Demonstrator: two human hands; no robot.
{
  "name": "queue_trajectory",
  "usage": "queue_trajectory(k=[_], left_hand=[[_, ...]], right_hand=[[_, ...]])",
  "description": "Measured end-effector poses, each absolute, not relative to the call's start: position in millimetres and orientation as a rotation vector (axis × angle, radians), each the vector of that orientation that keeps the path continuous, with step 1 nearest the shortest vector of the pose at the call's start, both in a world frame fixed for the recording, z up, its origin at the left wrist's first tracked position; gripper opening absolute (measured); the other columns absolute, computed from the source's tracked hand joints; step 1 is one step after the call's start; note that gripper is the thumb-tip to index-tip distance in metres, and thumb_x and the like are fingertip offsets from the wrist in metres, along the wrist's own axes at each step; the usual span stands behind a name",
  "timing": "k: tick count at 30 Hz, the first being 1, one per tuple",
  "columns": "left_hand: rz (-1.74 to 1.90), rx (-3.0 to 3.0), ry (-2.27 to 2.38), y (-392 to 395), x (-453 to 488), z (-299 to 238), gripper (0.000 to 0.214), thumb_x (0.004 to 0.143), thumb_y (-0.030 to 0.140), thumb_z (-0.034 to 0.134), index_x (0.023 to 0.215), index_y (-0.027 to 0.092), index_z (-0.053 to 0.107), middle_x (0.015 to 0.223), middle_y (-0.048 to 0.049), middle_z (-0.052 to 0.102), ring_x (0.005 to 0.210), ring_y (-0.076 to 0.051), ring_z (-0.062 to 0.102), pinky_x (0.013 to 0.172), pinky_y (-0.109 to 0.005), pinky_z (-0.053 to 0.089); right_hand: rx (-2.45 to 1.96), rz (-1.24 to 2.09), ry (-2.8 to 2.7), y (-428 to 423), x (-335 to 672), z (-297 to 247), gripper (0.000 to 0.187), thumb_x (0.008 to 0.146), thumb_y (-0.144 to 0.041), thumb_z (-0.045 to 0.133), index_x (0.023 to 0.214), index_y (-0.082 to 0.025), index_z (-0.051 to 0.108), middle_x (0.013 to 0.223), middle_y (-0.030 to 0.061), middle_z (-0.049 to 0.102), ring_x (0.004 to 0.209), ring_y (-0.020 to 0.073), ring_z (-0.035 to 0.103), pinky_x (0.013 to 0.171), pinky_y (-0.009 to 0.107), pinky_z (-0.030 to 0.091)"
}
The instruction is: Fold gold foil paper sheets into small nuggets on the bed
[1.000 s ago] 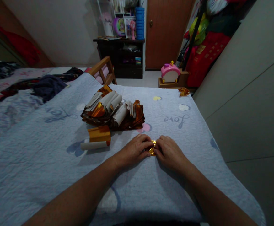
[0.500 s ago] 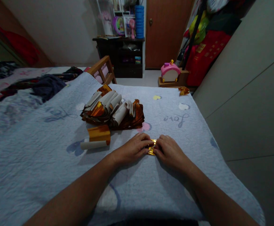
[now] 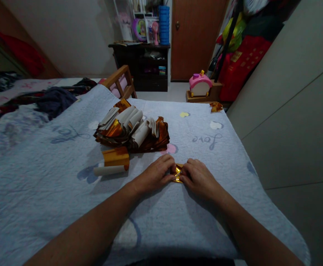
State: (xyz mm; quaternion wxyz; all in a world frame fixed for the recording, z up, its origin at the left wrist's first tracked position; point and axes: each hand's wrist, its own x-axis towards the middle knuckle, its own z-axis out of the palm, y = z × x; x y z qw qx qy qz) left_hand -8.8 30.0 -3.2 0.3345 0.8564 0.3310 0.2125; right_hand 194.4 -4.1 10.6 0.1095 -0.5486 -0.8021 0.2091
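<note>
A small folded piece of gold foil paper (image 3: 178, 173) lies on the light blue bedspread, between my two hands. My left hand (image 3: 161, 171) pinches its left edge, fingers bent. On the opposite edge, my right hand (image 3: 197, 173) has its thumb and fingers closed. Part of the foil paper is hidden under the fingertips. Up and to the left rests a loose pile of gold-and-white paper sheets (image 3: 141, 135), many curled. One single curled sheet (image 3: 116, 158) sits apart, just in front of that pile.
A folded gold paper piece (image 3: 216, 107) lies at the bedspread's (image 3: 67, 207) far right corner. Beyond the far edge stand a wooden chair (image 3: 126, 79) and a pink toy (image 3: 200, 85). Dark clothes (image 3: 56, 101) lie at the left. A pale cabinet (image 3: 297, 111) borders the right side.
The fingers of my left hand have curled and drawn back slightly, so more of the foil paper's middle shows. My right hand stays almost where it was.
</note>
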Motion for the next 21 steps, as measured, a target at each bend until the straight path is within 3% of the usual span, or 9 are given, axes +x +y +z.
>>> queue_trajectory(k=[9, 21], left_hand=[[0.564, 2.322, 0.776, 30.5, -7.5, -9.5, 0.009, 0.093, 0.02, 0.063, 0.084, 0.018, 0.063, 0.097, -0.0059, 0.062, 0.094, -0.02, 0.056, 0.084, -0.032, 0.047], [0.554, 2.329, 0.763, 30.4, -9.3, -10.3, 0.015, 0.089, 0.027, 0.073, 0.089, 0.018, 0.061, 0.103, -0.0071, 0.062, 0.098, -0.022, 0.056, 0.088, -0.035, 0.047]], right_hand=[[-1.622, 0.573, -2.366, -5.1, 193.2, 9.5, 0.016, 0.091, -0.017, 0.06, 0.075, -0.018, 0.06, 0.081, 0.0037, 0.057, 0.079, 0.0184, 0.049, 0.072, 0.032, 0.03], [-1.602, 0.53, -2.335, -5.2, 193.7, 2.0, 0.013, 0.089, -0.017, 0.061, 0.077, -0.019, 0.057, 0.081, 0.0042, 0.058, 0.079, 0.0189, 0.049, 0.072, 0.032, 0.03]])
